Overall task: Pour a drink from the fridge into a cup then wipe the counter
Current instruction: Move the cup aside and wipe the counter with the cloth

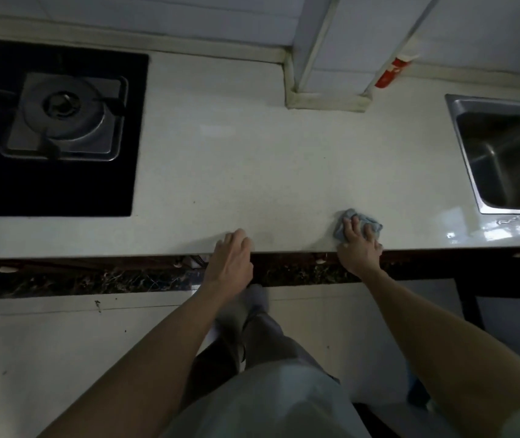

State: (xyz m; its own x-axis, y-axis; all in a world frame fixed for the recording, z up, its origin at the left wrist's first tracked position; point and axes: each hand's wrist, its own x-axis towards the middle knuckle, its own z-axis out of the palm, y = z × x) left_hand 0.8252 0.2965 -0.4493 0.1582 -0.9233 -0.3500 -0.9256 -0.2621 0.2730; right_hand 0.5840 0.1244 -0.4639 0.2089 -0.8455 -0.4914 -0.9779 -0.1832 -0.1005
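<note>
Pale speckled counter (252, 153), tiled wall behind, tiled column (325, 58) standing on its back edge. Black glass hob (62, 191) with one steel burner (62, 104) sits at the left, steel sink (505, 159) at the right. Red-and-white container (390, 72) sits between column and wall; white marks on the red part, too blurred to read.

Cloth (371, 223): blue-grey, bunched, on the counter near the front edge, left of the sink. Right hand (358, 248) lies on top of it, fingers spread and pressing down. Left hand (232, 260) rests on the counter's front edge, fingers loosely bent, holding nothing, well apart from the cloth.
</note>
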